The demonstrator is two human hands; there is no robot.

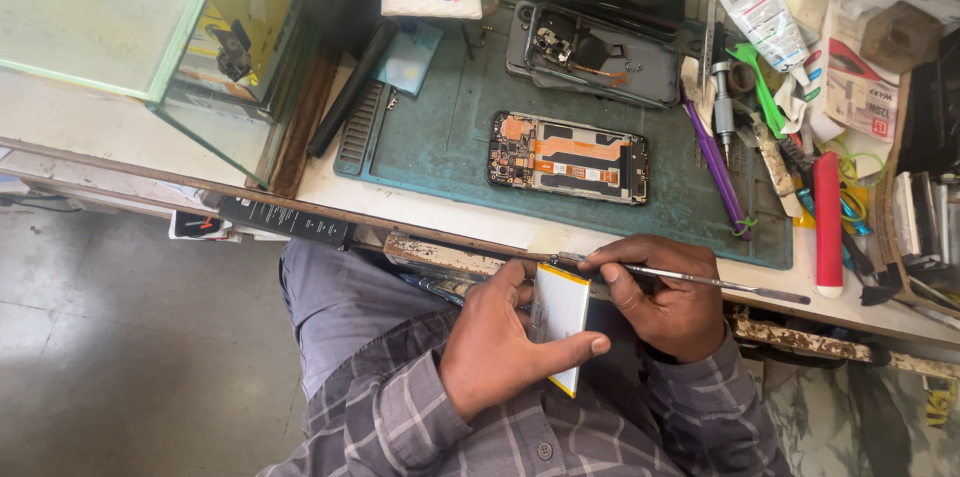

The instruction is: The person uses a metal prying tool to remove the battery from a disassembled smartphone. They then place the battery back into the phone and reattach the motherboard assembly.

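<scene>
Where the left hand [497, 342] grips, the battery [558, 312] is half hidden.

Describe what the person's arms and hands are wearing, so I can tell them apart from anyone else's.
Both hands are bare: no gloves, rings or watch show on the left hand or the right hand. Both arms wear long sleeves of a grey plaid shirt with thin pale lines crossing in checks, reaching to the wrists, with the right cuff visible.

1. I'm looking at a phone repair workshop: an opened phone [568, 157] with bare circuitry lies mid-frame on a teal work mat [450, 132].
2. Screwdrivers, tweezers and a glue tube [762, 12] crowd the desk [120, 127] at upper right.
3. A glass display case [150, 27] stands upper left.
</scene>
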